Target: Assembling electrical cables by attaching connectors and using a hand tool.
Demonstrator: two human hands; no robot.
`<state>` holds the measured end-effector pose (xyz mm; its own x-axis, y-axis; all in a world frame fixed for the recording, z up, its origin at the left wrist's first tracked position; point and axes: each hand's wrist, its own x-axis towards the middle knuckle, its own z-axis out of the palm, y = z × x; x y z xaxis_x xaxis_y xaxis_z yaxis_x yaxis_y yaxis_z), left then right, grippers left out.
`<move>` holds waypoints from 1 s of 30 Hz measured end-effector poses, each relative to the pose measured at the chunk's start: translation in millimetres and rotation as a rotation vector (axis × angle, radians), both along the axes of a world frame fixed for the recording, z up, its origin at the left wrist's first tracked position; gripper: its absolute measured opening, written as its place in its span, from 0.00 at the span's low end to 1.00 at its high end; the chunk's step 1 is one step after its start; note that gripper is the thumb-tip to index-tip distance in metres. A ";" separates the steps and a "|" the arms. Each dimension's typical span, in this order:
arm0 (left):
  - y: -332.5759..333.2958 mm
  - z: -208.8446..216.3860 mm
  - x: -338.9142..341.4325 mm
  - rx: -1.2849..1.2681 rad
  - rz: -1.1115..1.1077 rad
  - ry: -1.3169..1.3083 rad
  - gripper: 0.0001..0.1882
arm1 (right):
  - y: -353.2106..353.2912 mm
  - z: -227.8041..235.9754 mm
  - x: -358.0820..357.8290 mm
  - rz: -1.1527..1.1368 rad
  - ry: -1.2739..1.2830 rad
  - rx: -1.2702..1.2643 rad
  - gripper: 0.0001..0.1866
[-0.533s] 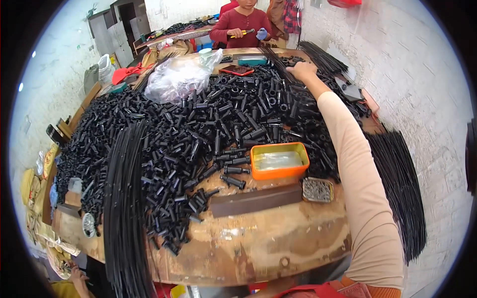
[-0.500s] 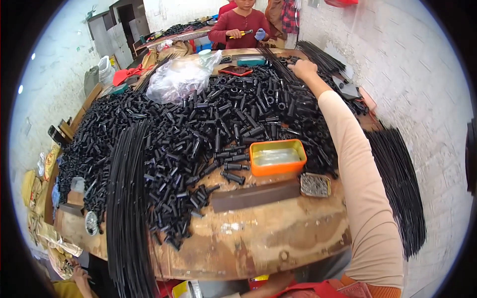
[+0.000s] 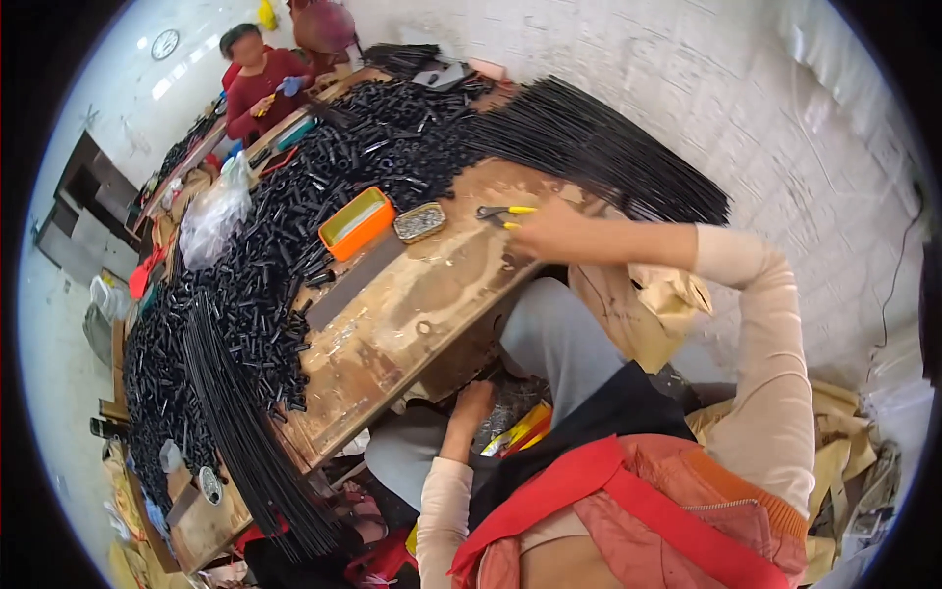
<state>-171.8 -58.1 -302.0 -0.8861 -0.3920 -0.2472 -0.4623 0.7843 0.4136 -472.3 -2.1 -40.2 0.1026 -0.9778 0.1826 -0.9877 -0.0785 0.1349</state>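
Note:
My right hand [image 3: 555, 233] is closed around a pair of pliers [image 3: 514, 210] with yellow handles, just above the right part of the wooden table [image 3: 432, 285]. Its dark jaws point left, toward a small tin [image 3: 420, 223] filled with tiny metal pieces. Low between my knees, below the table's front edge, my left hand [image 3: 475, 402] has its fingers curled closed. What it holds, if anything, cannot be made out. Beside the tin stand an orange rectangular tub [image 3: 357, 224] and a long brown bar [image 3: 355, 283].
Black tubular parts [image 3: 285, 201] are heaped over the table's far and left side. Bundles of thin black rods lie at the right [image 3: 608, 142] and hang over the front edge [image 3: 240, 422]. A plastic bag [image 3: 218, 216] sits behind. A person in red [image 3: 257, 93] works across the table.
My view has swung right and down. My right hand has come back from the far side of the heap and now grips the pliers. My left hand has come into clearer view.

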 end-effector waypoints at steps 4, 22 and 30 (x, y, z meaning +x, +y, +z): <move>13.0 -32.3 -4.2 0.121 0.013 -0.035 0.11 | 98.4 11.8 16.3 -0.114 -0.125 0.327 0.12; 147.2 -61.1 26.7 0.153 0.145 0.421 0.16 | 49.8 -12.5 -244.3 -0.471 0.034 -0.550 0.08; 146.7 -85.5 33.2 0.189 0.283 -0.305 0.20 | 4.4 -15.2 -280.3 -0.610 -0.121 -0.217 0.12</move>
<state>-138.6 88.6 -387.6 -0.6266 -0.5309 -0.5705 -0.7702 0.5335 0.3495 -752.6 2.3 -55.4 -0.4919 -0.7939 0.3574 -0.8556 0.5167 -0.0299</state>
